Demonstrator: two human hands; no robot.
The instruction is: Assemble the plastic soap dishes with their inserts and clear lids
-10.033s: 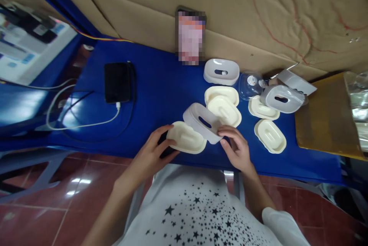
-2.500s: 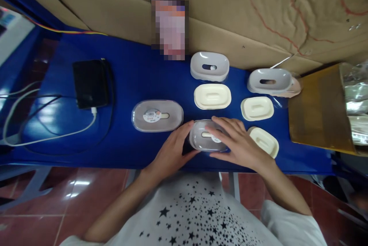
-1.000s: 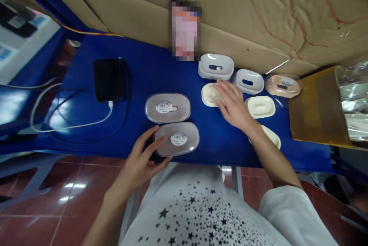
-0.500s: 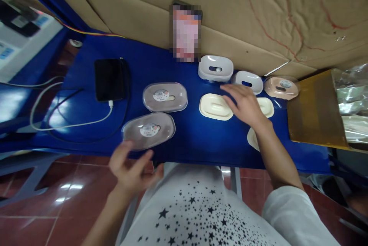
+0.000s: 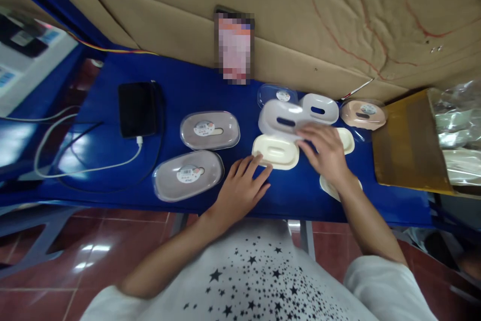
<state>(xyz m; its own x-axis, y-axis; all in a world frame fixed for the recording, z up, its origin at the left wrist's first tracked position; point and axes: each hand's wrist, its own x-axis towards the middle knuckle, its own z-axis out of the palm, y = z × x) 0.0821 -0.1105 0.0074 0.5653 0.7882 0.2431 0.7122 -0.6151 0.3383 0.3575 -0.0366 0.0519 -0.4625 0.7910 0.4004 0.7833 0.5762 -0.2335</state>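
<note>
My right hand (image 5: 325, 150) grips the right end of a white oval cover with a slot (image 5: 280, 118), tilted above the blue table. Just below that cover lies a cream oval tray (image 5: 276, 151). Fingers spread, my left hand (image 5: 242, 186) reaches the tray's lower left edge. Behind the raised cover is a clear lid with a round label (image 5: 270, 94). Another white slotted cover (image 5: 319, 108) stands to its right, beside a peach one (image 5: 363, 114). Two more cream pieces (image 5: 346, 140) are partly hidden by my right hand and forearm.
Two lidded oval boxes (image 5: 210, 130) with labels lie left of centre. Farther left are a black device (image 5: 137, 109) and cables. A phone (image 5: 235, 48) leans on the cardboard backing. At the right stands an open carton (image 5: 408, 140) with plastic-wrapped items.
My right hand has taken hold of the white cover and brought it forward, off the clear lid. My left hand has moved right, from the lower lidded box to the cream tray.
</note>
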